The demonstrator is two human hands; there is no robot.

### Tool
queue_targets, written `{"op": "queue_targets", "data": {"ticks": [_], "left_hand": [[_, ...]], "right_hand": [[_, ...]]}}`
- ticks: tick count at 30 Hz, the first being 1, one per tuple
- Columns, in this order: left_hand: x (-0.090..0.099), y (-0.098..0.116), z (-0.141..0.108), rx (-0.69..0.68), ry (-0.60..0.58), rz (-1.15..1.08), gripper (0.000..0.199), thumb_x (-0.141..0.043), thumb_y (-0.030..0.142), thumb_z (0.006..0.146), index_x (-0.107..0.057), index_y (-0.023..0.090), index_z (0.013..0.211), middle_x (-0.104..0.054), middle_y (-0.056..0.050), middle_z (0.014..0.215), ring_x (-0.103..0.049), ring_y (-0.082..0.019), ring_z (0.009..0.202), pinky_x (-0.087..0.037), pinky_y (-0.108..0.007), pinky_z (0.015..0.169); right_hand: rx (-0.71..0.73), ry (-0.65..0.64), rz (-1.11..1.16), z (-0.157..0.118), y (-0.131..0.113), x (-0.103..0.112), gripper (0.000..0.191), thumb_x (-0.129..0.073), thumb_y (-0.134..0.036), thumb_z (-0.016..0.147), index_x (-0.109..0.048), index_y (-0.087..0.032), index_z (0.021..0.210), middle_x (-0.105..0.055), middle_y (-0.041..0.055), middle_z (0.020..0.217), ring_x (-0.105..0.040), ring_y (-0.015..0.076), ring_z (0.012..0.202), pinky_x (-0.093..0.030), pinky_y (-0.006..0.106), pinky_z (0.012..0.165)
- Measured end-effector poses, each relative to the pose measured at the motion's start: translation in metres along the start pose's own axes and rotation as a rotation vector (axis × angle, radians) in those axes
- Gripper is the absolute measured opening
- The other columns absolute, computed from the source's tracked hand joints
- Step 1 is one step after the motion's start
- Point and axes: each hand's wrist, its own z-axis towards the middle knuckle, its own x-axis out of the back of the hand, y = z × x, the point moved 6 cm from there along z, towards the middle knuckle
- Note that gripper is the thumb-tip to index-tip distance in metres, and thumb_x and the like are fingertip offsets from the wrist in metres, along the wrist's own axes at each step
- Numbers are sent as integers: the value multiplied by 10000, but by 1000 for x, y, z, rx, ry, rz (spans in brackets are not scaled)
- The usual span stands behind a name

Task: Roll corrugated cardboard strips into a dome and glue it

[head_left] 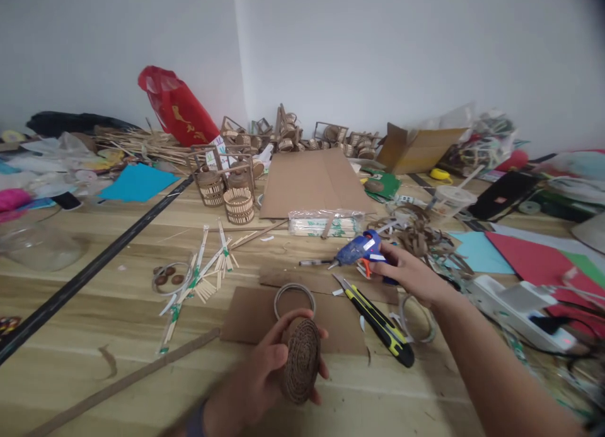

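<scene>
My left hand (pixel 269 367) grips a coiled cardboard disc (pixel 301 361), its spiral face turned toward me and tilted upright. Over to the right, my right hand (pixel 411 270) has its fingers around the handle of a blue glue gun (pixel 359 248) with an orange trigger. The gun's nozzle points left, low over the table. Just below it lies a yellow and black utility knife (pixel 378 323) on a flat cardboard piece (pixel 246 314). Behind the disc, a pale ring (pixel 293 287) rests on that cardboard.
Small stick-walled buckets (pixel 239 205) stand beyond, near a large cardboard sheet (pixel 312 181). Cut sticks (pixel 205 291) and a long cardboard strip (pixel 127 380) lie left. At right are a tape roll (pixel 431 328), a white power strip (pixel 524 314) and tangled cardboard strips (pixel 425 232).
</scene>
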Motion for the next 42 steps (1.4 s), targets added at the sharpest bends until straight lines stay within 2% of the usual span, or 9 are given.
{"op": "queue_targets", "data": {"ticks": [5,11,14,17,21,26,29,34,42], "left_hand": [[4,-3,-2,3,3,44,523,-689,423,817,-535,266,1291,-586,-130,1254,-661,-258,936,-574,-333,677],[7,-6,-1,33,12,60,569,-726,449,775,-540,272,1282,-571,-126,1255,-650,-257,918,-576,-346,670],[8,-9,-1,62,39,89,589,-745,464,750,-553,263,1269,-552,-127,1258,-636,-253,916,-572,-348,676],[9,-9,-1,72,42,133,617,-760,498,721,-570,263,1259,-546,-128,1243,-626,-247,899,-571,-345,659],[10,-4,-1,87,54,252,661,-781,505,701,-565,273,1281,-533,-128,1279,-604,-243,923,-554,-320,675],[21,23,-2,-53,181,462,627,-698,475,790,-491,307,1358,-498,-98,1385,-592,-261,1004,-510,-324,761],[25,39,-3,-136,233,679,621,-680,438,808,-472,309,1379,-479,-77,1417,-541,-296,1130,-465,-374,904],[15,53,-5,-313,182,1169,648,-621,376,854,-365,310,1446,-358,-75,1498,-316,-338,1377,-262,-484,1127],[2,52,-7,-484,87,1676,730,-499,434,905,-149,253,1518,-280,-147,1504,-332,-337,1368,-304,-487,1110]], "right_hand": [[80,43,17,9,-30,28,304,-673,-327,653,-625,-211,930,-656,19,925,-562,218,890,-452,308,780],[174,193,30,13,-60,66,224,-691,-325,643,-613,-224,827,-616,-18,740,-521,159,659,-412,293,617],[202,184,120,8,-66,69,164,-629,-341,713,-639,-201,798,-575,-35,648,-427,98,535,-319,280,525],[171,89,234,-1,-62,53,180,-660,-359,672,-666,-197,748,-589,-26,637,-346,79,462,-256,264,454],[40,-16,310,-22,-41,16,212,-705,-371,653,-691,-173,732,-606,3,639,-344,77,439,-249,247,420],[-58,-86,336,-52,-10,-29,345,-711,-509,681,-664,-170,638,-506,-13,479,-367,104,441,-260,257,444],[-113,-99,363,-66,1,-49,374,-750,-545,651,-681,-179,689,-617,34,617,-456,136,511,-322,259,460],[-191,-6,414,-79,12,-66,469,-790,-621,567,-654,-185,674,-613,22,644,-511,160,589,-404,270,540],[-231,-100,417,-88,28,-82,597,-716,-753,554,-693,-160,622,-627,52,632,-496,158,598,-369,265,537]]}}
